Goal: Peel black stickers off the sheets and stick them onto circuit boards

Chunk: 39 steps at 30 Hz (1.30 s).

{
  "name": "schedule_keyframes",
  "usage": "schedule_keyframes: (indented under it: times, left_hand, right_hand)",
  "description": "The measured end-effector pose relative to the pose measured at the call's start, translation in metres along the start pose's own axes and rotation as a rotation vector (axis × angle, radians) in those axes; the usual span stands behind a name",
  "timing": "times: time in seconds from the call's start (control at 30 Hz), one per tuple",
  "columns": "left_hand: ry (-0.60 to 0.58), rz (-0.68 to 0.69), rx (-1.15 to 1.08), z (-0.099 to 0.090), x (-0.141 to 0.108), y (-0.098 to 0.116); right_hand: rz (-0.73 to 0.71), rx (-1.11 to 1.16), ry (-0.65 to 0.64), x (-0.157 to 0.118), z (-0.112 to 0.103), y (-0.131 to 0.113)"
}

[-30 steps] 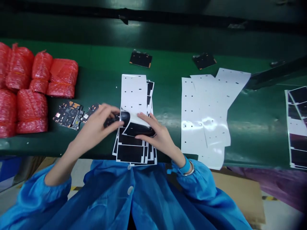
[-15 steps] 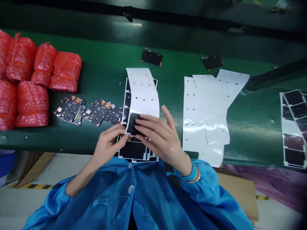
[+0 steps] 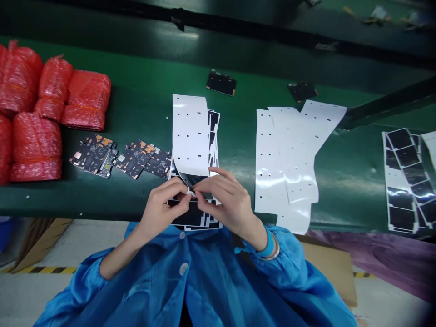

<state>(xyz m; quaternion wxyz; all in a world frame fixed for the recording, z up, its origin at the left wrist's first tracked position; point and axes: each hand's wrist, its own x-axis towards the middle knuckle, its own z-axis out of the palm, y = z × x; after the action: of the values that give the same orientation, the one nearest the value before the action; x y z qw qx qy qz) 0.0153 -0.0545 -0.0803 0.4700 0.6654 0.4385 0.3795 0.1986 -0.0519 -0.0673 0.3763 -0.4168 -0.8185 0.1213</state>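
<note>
A long white sticker sheet [image 3: 190, 136] with small dark holes lies over a pile of black sticker sheets [image 3: 190, 212] in front of me. Its near end curls up and shows a black sticker [image 3: 204, 181]. My left hand [image 3: 166, 202] pinches the lifted near edge between thumb and fingers. Close against it, my right hand [image 3: 226, 200] pinches the same end, thumb and index finger almost touching the left fingertips. The exact spot between the fingertips is partly hidden. Several circuit boards [image 3: 134, 158] lie on the table left of the pile.
Red bubble-wrapped bundles [image 3: 37, 145] stand at the left. White perforated sheets [image 3: 289, 159] overlap to the right, with more black-panelled sheets [image 3: 402, 200] at the far right. Two dark boards [image 3: 221, 84] [image 3: 302, 91] lie farther back. A dark bar [image 3: 388, 102] slants across the right side.
My right hand has gone from spread fingers over the black sticker to a pinch beside my left hand. The white sheet now lies straighter, its near end curled up.
</note>
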Motion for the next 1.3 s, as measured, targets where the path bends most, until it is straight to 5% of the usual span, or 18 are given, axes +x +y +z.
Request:
schedule_keyframes:
  times: [0.2, 0.37, 0.47, 0.63, 0.77, 0.9, 1.07, 1.2, 1.3]
  left_hand:
    - [0.05, -0.166, -0.086, -0.008, -0.013, -0.008]
    - [0.082, -0.201, 0.349, -0.011, -0.046, -0.019]
    - [0.209, -0.099, 0.748, -0.004, -0.052, -0.018]
    - [0.053, -0.006, 0.536, 0.002, -0.032, -0.001]
    - [-0.046, -0.031, 0.288, -0.005, -0.027, 0.005]
    - [-0.102, 0.01, 0.368, -0.015, -0.028, -0.001]
    - [0.236, -0.152, 0.995, -0.058, -0.015, -0.026]
    - [0.302, -0.202, 0.961, -0.094, -0.011, -0.044]
    - [0.292, -0.168, 0.878, -0.098, -0.011, -0.049]
  right_hand:
    - [0.402, 0.24, 0.06, 0.0, -0.028, 0.022]
    - [0.744, 0.308, 0.459, -0.012, -0.051, 0.043]
    - [0.667, 0.292, 0.496, -0.012, -0.043, 0.027]
    - [0.331, 0.634, -0.008, -0.005, -0.013, -0.003]
    - [0.552, 0.728, 0.137, -0.01, 0.001, 0.011]
    - [0.719, 0.792, 0.062, -0.012, 0.01, 0.024]
    - [0.622, 0.378, 0.15, -0.01, 0.003, 0.025]
    - [0.559, 0.293, 0.172, -0.01, -0.012, 0.032]
    - [0.585, 0.339, 0.214, -0.006, -0.02, 0.034]
